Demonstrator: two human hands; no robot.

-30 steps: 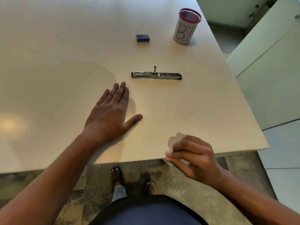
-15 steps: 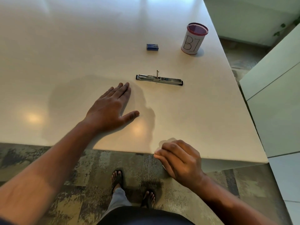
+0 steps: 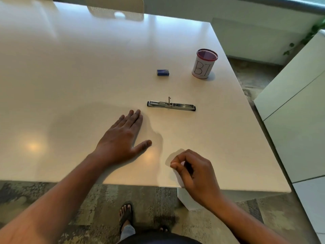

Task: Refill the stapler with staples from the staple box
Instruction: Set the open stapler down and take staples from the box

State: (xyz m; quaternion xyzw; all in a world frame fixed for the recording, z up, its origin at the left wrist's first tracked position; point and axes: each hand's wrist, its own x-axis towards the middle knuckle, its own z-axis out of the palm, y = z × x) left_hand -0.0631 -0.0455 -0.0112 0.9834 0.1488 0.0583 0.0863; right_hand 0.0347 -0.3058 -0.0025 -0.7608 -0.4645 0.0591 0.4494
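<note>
The stapler (image 3: 171, 106) is lying parallel to the table's (image 3: 70, 67) near edge, just beyond the flat, released left hand (image 3: 121, 140); the right hand (image 3: 195, 171) is curling empty.

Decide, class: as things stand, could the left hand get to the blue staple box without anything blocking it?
Probably yes. The left hand lies flat and empty on the table. The staple box sits beyond the stapler, which lies low and slightly right of the direct line, so reaching over should work.

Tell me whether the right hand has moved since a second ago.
Yes. The right hand has come forward over the table edge, toward the stapler.
</note>
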